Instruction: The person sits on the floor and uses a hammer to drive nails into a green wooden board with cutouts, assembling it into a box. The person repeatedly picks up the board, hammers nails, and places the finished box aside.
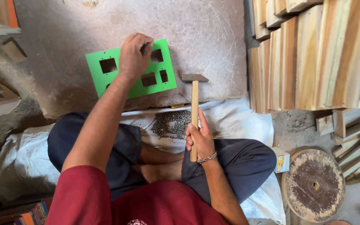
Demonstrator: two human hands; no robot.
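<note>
While right hand (201, 139) grips hammer (194, 104), left hand (135, 56) pinches on green plate (123, 83).

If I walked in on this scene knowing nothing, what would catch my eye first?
Most likely the bright green plate with square cut-outs, lying on the grey stone slab with the left hand pressed on it. Next, the wooden-handled hammer gripped upright in the right hand, above a heap of small nails on white sacking. Stacked pale planks fill the right side.
</note>
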